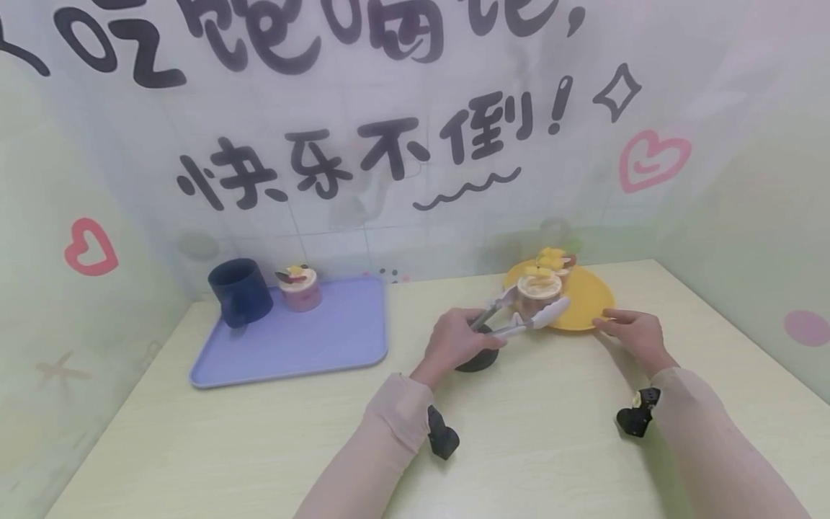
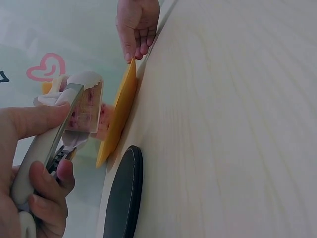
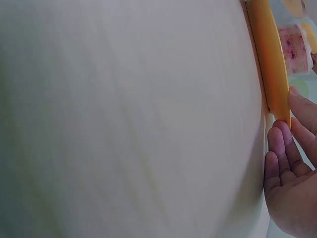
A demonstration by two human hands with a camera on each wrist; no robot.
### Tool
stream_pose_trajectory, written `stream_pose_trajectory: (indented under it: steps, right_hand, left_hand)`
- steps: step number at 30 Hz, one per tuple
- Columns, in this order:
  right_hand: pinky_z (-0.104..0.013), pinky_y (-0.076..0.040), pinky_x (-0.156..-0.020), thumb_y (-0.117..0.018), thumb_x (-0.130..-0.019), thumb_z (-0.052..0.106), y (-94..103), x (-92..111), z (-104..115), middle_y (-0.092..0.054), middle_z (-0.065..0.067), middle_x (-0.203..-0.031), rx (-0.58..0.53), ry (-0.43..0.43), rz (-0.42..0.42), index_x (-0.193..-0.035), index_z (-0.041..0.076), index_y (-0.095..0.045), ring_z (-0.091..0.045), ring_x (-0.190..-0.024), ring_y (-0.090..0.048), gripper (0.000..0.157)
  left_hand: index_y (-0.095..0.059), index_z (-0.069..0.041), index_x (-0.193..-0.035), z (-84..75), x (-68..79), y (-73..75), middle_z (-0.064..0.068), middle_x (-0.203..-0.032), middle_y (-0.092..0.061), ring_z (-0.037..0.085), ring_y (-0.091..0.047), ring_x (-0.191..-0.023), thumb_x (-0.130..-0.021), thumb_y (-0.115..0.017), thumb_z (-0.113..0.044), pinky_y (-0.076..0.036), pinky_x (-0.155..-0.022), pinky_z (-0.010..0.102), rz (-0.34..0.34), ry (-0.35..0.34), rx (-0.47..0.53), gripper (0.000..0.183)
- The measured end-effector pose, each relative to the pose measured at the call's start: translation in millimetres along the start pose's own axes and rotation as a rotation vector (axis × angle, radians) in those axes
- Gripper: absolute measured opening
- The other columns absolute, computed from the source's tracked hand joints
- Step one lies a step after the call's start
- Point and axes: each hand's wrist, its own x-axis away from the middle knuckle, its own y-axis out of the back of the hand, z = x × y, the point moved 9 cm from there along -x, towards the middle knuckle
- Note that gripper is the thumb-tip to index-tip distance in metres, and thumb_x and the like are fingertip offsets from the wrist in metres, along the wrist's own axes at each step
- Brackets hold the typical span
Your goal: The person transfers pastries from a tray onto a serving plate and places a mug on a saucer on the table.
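Observation:
My left hand (image 1: 454,339) grips a pair of tongs (image 1: 551,313) with pale tips. Between the tips is a small dessert cup (image 1: 540,287) with pink layers, a cream top and yellow pieces. In the left wrist view that cup (image 2: 88,111) appears raised beside the yellow plate (image 2: 124,106). A second dessert cup (image 1: 563,259) stands on the plate, partly hidden behind the first. My right hand (image 1: 638,337) pinches the plate's near right rim, thumb on top and fingers below, as the right wrist view shows.
A black round pad (image 1: 478,359) lies on the table under my left hand. At left, a blue-purple tray (image 1: 311,349) bears a dark blue mug (image 1: 241,292) and another dessert cup (image 1: 301,290). Walls with lettering and hearts close off the back and sides.

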Motion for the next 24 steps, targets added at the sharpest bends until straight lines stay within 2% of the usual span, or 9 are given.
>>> stream_pose_trajectory:
  steps: [4, 8, 15, 19, 24]
  right_hand:
    - [-0.051, -0.027, -0.100, -0.059, -0.086, 0.044, -0.2, 1.0, 0.4, -0.036, -0.028, -0.135, -0.002, 0.005, -0.002, -0.134, -0.005, -0.039, -0.045, -0.127, -0.026, 0.071]
    - [-0.052, -0.027, -0.100, -0.059, -0.086, 0.044, -0.4, 1.0, 0.3, -0.035, -0.028, -0.136, -0.007, 0.006, 0.001, -0.134, -0.004, -0.039, -0.045, -0.127, -0.026, 0.071]
    - [-0.052, -0.025, -0.100, -0.059, -0.086, 0.043, -0.4, -1.8, -1.3, -0.033, -0.028, -0.137, -0.001, 0.001, 0.007, -0.135, -0.003, -0.039, -0.045, -0.128, -0.024, 0.070]
    - [-0.052, -0.025, -0.100, -0.059, -0.086, 0.043, -0.3, -2.1, -1.5, -0.034, -0.028, -0.136, -0.004, 0.007, 0.006, -0.134, -0.003, -0.039, -0.045, -0.128, -0.024, 0.070]
    - [-0.052, -0.025, -0.100, -0.060, -0.086, 0.042, 0.1, -1.5, -0.3, -0.036, -0.028, -0.135, -0.005, 0.015, 0.002, -0.134, -0.004, -0.039, -0.045, -0.128, -0.024, 0.069]
  left_hand:
    - [-0.062, -0.016, -0.072, -1.9, -1.0, -1.9, -0.006, -0.055, -0.046, 0.011, -0.043, -0.057, -0.067, -0.079, -0.035, -0.034, -0.053, 0.026, -0.001, 0.000, -0.007, 0.025]
    - [-0.063, -0.018, -0.073, -3.3, -2.1, -3.6, -0.006, -0.055, -0.048, 0.011, -0.044, -0.057, -0.067, -0.079, -0.036, -0.034, -0.052, 0.026, -0.002, 0.007, -0.022, 0.025]
    - [-0.061, -0.020, -0.071, -6.7, -2.9, -4.0, -0.007, -0.053, -0.043, 0.011, -0.042, -0.055, -0.067, -0.078, -0.040, -0.032, -0.051, 0.026, -0.003, 0.041, -0.070, 0.027]
    - [-0.060, -0.019, -0.069, -7.4, -4.4, -5.8, -0.006, -0.051, -0.035, 0.011, -0.038, -0.053, -0.066, -0.078, -0.040, -0.030, -0.050, 0.026, 0.000, 0.057, -0.049, 0.028]
    - [-0.056, -0.015, -0.066, -11.8, -6.0, -7.4, -0.005, -0.050, -0.032, 0.011, -0.035, -0.052, -0.067, -0.078, -0.039, -0.028, -0.051, 0.026, 0.009, 0.042, -0.029, 0.033]
